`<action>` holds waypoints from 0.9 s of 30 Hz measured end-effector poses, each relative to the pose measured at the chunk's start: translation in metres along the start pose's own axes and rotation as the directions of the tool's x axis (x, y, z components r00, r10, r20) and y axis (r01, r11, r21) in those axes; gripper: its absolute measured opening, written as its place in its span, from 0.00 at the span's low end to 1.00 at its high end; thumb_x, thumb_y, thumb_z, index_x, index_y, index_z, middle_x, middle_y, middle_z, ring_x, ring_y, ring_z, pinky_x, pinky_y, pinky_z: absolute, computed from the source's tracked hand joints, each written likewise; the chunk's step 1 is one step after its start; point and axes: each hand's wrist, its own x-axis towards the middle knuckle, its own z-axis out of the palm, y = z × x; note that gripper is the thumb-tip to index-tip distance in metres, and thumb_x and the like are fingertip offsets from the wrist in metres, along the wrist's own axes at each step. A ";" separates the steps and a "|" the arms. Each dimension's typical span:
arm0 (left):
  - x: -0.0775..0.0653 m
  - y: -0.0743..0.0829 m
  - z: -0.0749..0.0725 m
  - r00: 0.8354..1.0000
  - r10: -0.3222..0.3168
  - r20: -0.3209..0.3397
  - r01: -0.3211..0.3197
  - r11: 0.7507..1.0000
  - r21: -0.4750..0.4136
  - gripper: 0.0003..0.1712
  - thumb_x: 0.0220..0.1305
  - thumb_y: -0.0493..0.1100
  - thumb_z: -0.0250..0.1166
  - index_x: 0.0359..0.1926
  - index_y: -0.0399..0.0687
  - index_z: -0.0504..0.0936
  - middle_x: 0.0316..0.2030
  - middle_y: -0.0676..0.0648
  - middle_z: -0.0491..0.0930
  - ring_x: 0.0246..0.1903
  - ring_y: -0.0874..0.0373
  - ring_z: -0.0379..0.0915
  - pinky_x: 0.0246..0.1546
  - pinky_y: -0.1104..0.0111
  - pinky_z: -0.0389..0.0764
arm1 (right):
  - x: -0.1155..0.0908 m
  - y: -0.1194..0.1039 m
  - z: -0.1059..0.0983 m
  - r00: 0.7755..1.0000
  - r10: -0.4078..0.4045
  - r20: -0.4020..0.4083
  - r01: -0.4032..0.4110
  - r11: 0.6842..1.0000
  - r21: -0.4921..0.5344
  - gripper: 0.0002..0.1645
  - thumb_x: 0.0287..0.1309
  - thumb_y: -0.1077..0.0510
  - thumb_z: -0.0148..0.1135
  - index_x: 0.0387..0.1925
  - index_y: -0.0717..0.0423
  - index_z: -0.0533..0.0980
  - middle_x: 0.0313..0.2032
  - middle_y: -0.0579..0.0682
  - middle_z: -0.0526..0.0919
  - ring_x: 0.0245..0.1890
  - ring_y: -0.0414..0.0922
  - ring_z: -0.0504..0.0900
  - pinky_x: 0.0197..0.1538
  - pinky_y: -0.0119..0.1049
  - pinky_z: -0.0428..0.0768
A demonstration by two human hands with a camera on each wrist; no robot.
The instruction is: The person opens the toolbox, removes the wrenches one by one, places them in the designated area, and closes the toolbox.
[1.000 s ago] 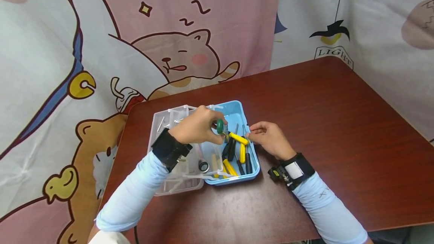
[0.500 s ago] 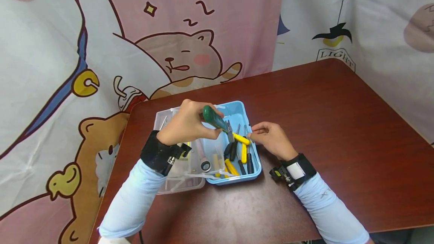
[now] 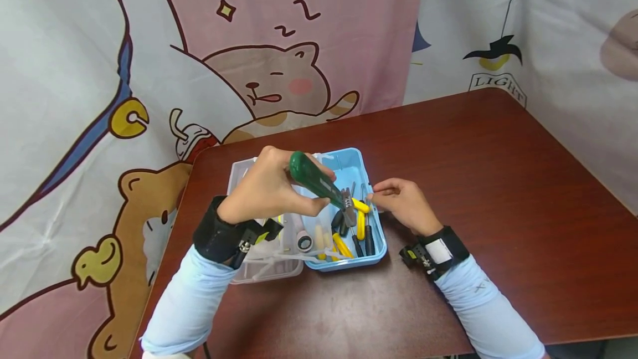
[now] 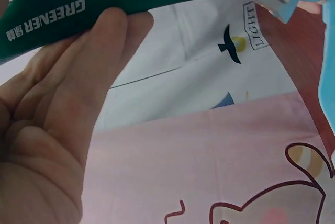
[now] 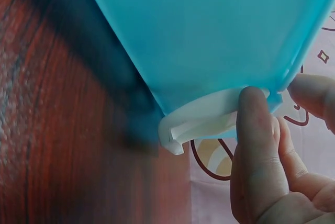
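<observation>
A green-handled adjustable wrench (image 3: 316,181), marked GREENER and 10", is gripped in my left hand (image 3: 276,184). Its metal head points down and right over the blue toolbox (image 3: 348,160); the thumb and fingers lie along opposite sides of the handle in the left wrist view. My right hand (image 3: 406,204) pinches the box's right rim beside a white latch (image 5: 209,111), which shows in the right wrist view. Yellow-handled tools (image 3: 361,226) and black-handled screwdrivers (image 3: 369,241) lie inside the box, partly behind the wrench.
The clear plastic lid (image 3: 279,273), with compartments and small parts, lies folded out to the left of the box. A tool with a round dark end (image 3: 304,241) shows there. The brown table (image 3: 473,170) extends to the right, with a printed curtain (image 3: 369,32) behind.
My left hand has drawn slightly left and tilted the wrench, so its long green handle and metal head now show clearly above the box. My right hand stays at the rim.
</observation>
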 end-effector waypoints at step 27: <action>0.015 -0.003 0.005 0.999 -0.053 0.000 0.052 0.997 -0.058 0.15 0.50 0.32 0.77 0.41 0.35 0.89 0.36 0.49 0.90 0.36 0.63 0.88 0.41 0.66 0.88 | -0.001 -0.003 -0.003 0.994 -0.094 -0.049 0.093 0.996 -0.012 0.18 0.65 0.55 0.72 0.50 0.62 0.82 0.42 0.56 0.88 0.36 0.50 0.87 0.43 0.55 0.86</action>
